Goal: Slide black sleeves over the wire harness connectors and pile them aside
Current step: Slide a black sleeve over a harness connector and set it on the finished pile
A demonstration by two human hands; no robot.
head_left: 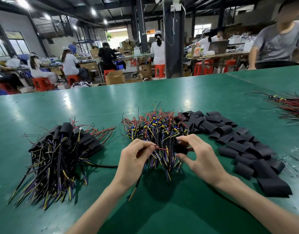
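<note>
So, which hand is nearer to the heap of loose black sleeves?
Right. The right hand, pinching one sleeve, is just left of the heap of loose black sleeves; the left hand, pinching a wire, is farther left, by the harness pile.

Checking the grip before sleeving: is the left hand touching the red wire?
Touching. The head view shows the left hand pinching the red wire between thumb and fingertip, while the right hand holds a black sleeve.
</note>
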